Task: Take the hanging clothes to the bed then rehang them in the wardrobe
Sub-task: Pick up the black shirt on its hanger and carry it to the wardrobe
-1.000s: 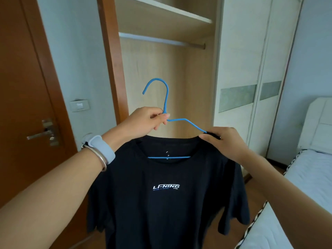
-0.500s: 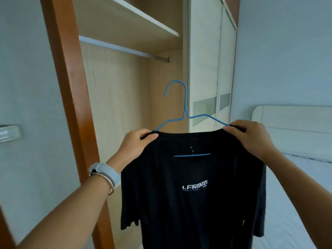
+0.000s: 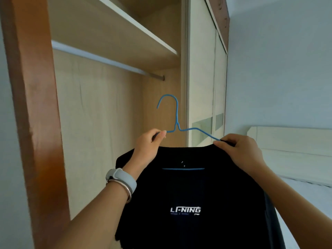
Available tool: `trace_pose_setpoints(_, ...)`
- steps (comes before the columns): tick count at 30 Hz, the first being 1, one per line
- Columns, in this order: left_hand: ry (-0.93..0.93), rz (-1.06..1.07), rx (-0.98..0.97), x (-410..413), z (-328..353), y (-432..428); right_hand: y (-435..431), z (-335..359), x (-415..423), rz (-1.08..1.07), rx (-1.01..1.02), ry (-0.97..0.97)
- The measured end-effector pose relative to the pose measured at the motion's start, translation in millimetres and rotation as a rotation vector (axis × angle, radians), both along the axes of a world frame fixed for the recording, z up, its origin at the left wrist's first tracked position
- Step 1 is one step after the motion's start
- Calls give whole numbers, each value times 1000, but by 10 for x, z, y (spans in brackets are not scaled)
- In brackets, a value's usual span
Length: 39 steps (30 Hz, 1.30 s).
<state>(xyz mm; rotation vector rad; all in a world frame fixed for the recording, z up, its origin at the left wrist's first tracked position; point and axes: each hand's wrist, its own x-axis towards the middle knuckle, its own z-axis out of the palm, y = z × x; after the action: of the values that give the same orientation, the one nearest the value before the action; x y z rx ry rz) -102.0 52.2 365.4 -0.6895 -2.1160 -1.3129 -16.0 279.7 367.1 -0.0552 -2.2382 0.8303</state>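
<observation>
A T-shirt [image 3: 188, 203] hangs on a hanger [image 3: 177, 121] in front of the open wardrobe [image 3: 111, 108], its hook below the rail [image 3: 107, 62], which runs under the shelf [image 3: 125, 33]. The left hand [image 3: 148, 146] pinches the hanger's left arm and the right hand [image 3: 239, 150] grips the shirt's right shoulder. The wardrobe's closed doors [image 3: 203, 87] stand to the right of the open part, and the bed [image 3: 296, 177] lies further right, behind the right forearm.

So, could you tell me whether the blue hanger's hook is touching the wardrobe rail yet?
Apart. The head view shows the blue hanger's hook well below the wardrobe rail, with bare wardrobe back panel between them; both hands hold the hanger up.
</observation>
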Motion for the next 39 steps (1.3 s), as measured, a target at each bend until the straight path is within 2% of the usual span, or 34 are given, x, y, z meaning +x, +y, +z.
trace_pose_setpoints(3,-23,41,39,-412,104,-23,79,88,-517,173,-49,-60)
trace_pose_setpoints(7,-11,171,116,-1107,276,-215,140,315,-1309,353,110,-191)
trace_pose_setpoints(9,-17,258,148,-1445,382,-331,103,418,-1730,462,127,-175)
trace_pose_setpoints(12,15,512,162,-1861,599,-466,-125,575,-2327,702,-66,-134)
trace_pose_setpoints(15,46,708,278,-2010,872,-564,-557,778,-2775,906,-314,-168)
trace_pose_setpoints(19,46,557,405,-1960,1190,-644,-1201,1067,-3067,1119,-529,-253)
trace_pose_setpoints(23,60,468,503,-1900,1575,-824,-1844,1390,-3122,1231,-647,-187)
trace_pose_setpoints(27,73,487,609,-1846,1980,-1098,-2428,1671,-3096,1308,-735,-135)
trace_pose_setpoints(33,171,609,522,-1728,2218,-1511,-3057,1948,-2977,1435,-704,-134)
trace_pose_setpoints(39,56,729,586,-1675,2068,-1902,-3543,1779,-2969,1435,-623,-204)
